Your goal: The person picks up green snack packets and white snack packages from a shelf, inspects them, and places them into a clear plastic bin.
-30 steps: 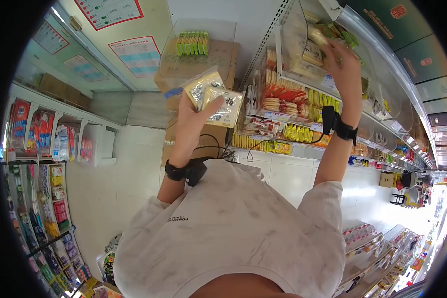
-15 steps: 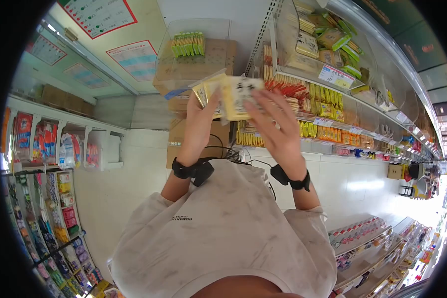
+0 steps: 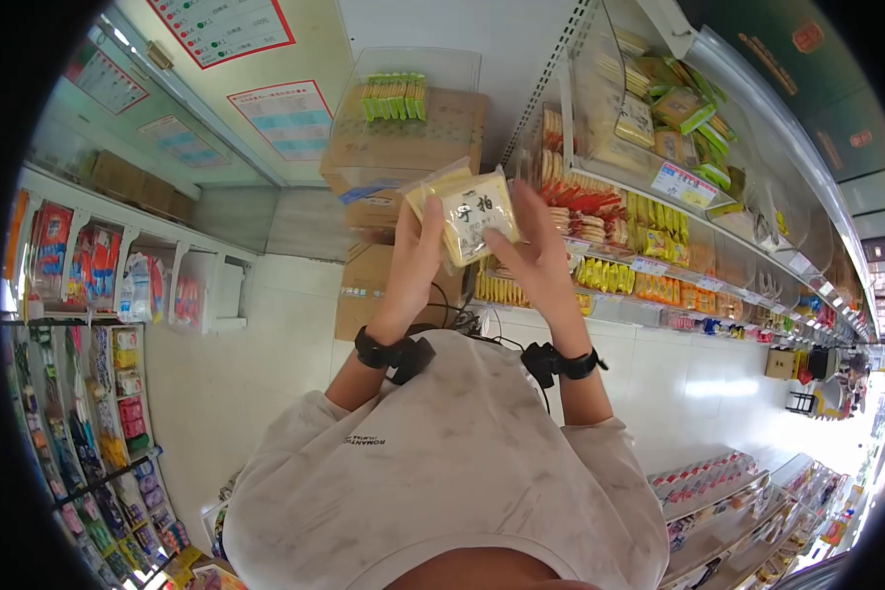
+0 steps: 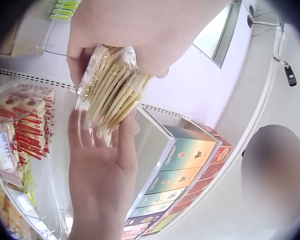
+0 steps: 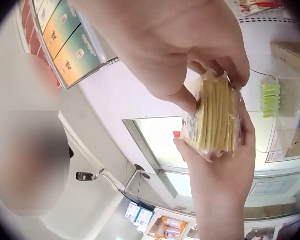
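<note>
A stack of flat, pale-yellow crackers in clear wrappers (image 3: 474,218) is held up between both hands in front of the chest. Dark characters show on the face of the top packet. My left hand (image 3: 416,258) grips the stack from the left, its thumb lying over the front. From the other side, my right hand (image 3: 541,258) holds the stack too, thumb on the lower front and fingers behind. Edge-on in the left wrist view, several thin wrapped crackers (image 4: 112,90) lie pressed together between the two hands. The right wrist view shows the stack's edges (image 5: 217,117) likewise.
Shelves on the right carry a clear bin with green and pale packets (image 3: 683,108), red-wrapped crackers (image 3: 590,211) and yellow packets (image 3: 610,278). Behind the hands, green packets (image 3: 394,96) sit on a cardboard box (image 3: 452,128). A goods rack (image 3: 98,423) stands at left.
The right hand has come from the upper shelf bin down to the left hand, bringing packets, and now holds the stack with it. The left hand has kept its grip.
</note>
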Demonstrator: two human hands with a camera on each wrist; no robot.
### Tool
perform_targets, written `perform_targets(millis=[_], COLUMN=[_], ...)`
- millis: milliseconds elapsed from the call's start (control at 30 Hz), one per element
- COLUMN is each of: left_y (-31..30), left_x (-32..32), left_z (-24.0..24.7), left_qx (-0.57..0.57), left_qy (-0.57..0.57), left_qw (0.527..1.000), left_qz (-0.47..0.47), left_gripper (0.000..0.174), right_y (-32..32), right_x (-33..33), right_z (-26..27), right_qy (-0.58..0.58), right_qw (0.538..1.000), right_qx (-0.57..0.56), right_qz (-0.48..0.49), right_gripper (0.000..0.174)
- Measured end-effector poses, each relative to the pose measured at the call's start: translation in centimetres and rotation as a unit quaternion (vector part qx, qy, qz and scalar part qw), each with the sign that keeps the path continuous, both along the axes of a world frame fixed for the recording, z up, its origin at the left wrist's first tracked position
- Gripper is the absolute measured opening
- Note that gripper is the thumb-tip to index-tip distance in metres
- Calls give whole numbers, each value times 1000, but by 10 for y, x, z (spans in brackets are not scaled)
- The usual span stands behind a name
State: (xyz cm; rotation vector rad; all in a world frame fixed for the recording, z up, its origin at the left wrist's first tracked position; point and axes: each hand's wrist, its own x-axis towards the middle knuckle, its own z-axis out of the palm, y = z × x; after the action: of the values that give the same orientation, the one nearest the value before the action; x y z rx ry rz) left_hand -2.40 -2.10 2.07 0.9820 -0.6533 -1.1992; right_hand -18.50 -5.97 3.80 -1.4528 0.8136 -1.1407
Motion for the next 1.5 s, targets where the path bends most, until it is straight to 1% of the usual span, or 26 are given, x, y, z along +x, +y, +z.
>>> perform_targets(millis=[33,67,133,233,333,433,533,633,733,767,833,867,900,933,1000,1033,1133,1167,1233,1267,1333,1400,1433,1500], left_y=[1,0,-7,-11,-14,-16,-19,-22,-26,-26,-26,-25,-23,-22,-22,-22,-29,-33,-42,-49,-70,-98,-108,-126], left_x=[2,5,11,19,23,23,25,21,19,22,30,35,41,47,56,62,88,96,111,116,121,128,132,141], left_z=[-3,-5,-8,-11,-18,-7,-14,-18,-8,-5,-1,-1,-1,-2,-6,-9,-16,-17,-17,-17,-17,-27,-33,-45], left_qx=[-6,-16,-42,-57,-47,-35,-62,-66,-61,-56,-45,-46,-46,-46,-37,-33,-20,-15,-6,-8,-14,-3,6,4], left_qy=[-6,69,218,162,102,67,110,151,11,7,-2,7,15,23,1,-10,-110,-118,-136,-96,-16,-11,-9,-17], left_qw=[1000,997,975,985,993,995,991,986,996,996,996,997,998,998,999,999,993,992,988,994,1000,999,998,999], left_qz=[9,7,2,17,46,65,43,32,65,68,74,61,48,35,27,23,-26,-41,-73,-52,-14,33,55,35], left_gripper=[49,48,46,46,38,32,32,36,42,42,43,43,43,43,44,44,48,50,52,52,52,51,51,54], right_y=[-5,-6,-11,-16,-22,-23,-26,-30,-32,-33,-35,-37,-42,-46,-53,-55,-70,-73,-87,-94,-116,-145,-157,-177], right_x=[-2,-2,-1,1,8,16,22,31,38,42,43,42,39,36,32,33,35,37,48,54,74,98,107,123], right_z=[-6,-9,-8,4,-13,-15,-14,-14,-21,-24,-19,-16,-11,-10,-10,-10,-10,-8,1,6,6,-3,-1,-18], right_qy=[-37,-23,6,17,-4,-128,-159,-57,-30,-56,-80,-91,-102,-98,-88,-56,-6,-31,40,74,103,127,150,167], right_qw=[993,995,997,991,997,976,968,994,996,994,989,985,973,967,950,953,946,942,949,951,960,966,969,980], right_qx=[82,71,46,120,74,169,189,91,87,87,123,141,194,206,228,206,200,219,184,167,134,115,78,-5], right_qz=[72,69,63,52,-9,-43,-32,-23,16,19,36,46,73,115,197,214,255,252,252,250,225,194,178,105], right_gripper=[69,68,65,64,63,63,62,60,59,59,63,65,68,68,69,65,63,64,66,67,69,69,70,75])
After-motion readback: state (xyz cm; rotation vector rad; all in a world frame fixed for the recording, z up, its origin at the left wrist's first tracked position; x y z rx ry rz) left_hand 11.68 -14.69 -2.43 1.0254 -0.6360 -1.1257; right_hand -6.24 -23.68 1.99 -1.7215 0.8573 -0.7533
